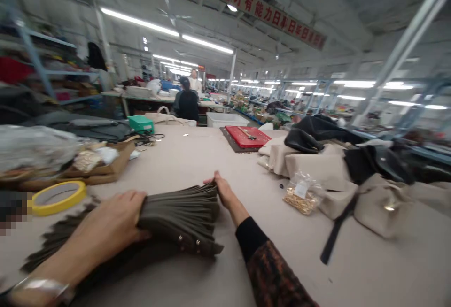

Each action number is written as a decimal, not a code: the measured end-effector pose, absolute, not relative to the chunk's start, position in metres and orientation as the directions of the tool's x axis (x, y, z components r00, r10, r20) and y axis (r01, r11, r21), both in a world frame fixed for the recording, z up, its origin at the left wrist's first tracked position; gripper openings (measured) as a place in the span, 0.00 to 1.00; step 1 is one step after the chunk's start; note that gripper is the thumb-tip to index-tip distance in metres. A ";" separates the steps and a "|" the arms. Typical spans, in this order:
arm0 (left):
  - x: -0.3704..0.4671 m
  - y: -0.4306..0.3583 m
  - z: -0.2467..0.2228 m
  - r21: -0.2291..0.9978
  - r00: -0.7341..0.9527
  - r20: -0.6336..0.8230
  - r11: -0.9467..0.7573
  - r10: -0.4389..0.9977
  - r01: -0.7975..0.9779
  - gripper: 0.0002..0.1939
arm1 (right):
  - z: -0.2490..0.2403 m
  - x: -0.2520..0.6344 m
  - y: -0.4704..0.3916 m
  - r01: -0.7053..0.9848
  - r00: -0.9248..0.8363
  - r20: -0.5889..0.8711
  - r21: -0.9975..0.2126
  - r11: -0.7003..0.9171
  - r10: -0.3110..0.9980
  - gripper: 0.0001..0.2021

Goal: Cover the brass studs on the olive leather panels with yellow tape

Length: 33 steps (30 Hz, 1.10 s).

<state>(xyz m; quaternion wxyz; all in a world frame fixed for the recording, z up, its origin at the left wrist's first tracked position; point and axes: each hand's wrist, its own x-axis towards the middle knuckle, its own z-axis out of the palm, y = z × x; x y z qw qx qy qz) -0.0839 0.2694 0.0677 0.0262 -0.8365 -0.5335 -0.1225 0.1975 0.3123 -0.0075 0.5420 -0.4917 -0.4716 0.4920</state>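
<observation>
A thick bundle of dark grey-brown strips (179,213), likely leather straps, is fanned out over the table; two small metal studs show on its front strip near the right end. My left hand (109,220) is wrapped over the middle of the bundle, fingers on top and thumb at the front side. At the bundle's right end, my right hand (225,192) holds the far corner, its fingers partly hidden behind the strips. A yellow tape roll (59,198) lies left of the bundle, beyond my left forearm.
The pale table (282,255) carries a bag of gold-coloured hardware (302,194), beige bags (317,171) and a dark strap (338,232) at right. Farther back are a red board (246,137) with a hammer, a green box (141,124) and a cardboard tray (109,168). A person (186,103) sits beyond.
</observation>
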 end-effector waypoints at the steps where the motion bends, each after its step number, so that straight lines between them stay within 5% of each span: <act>1: -0.082 0.275 0.074 -0.001 0.446 0.160 -0.452 0.881 0.892 0.28 | -0.007 0.199 0.308 -0.081 0.097 0.032 -0.996 0.040 0.995 0.37; 10: -0.067 0.332 0.073 -0.128 0.501 0.051 -0.492 0.864 0.861 0.64 | -0.026 0.205 0.295 -0.161 0.020 -0.117 -0.981 -0.112 0.993 0.32; 21: -0.071 0.364 0.031 0.104 0.568 -0.279 -0.563 0.775 0.820 0.71 | -0.039 0.207 0.303 -0.263 -0.061 -0.127 -0.955 -0.138 0.990 0.27; 27: -0.069 0.347 0.029 0.078 0.590 -0.227 -0.589 0.775 0.804 0.70 | -0.036 0.217 0.308 -0.223 0.027 -0.218 -0.953 -0.206 0.976 0.30; 33: -0.062 0.312 0.028 0.041 0.616 -0.090 -0.615 0.783 0.788 0.67 | -0.035 0.218 0.307 -0.086 0.107 -0.088 -0.993 -0.079 0.990 0.32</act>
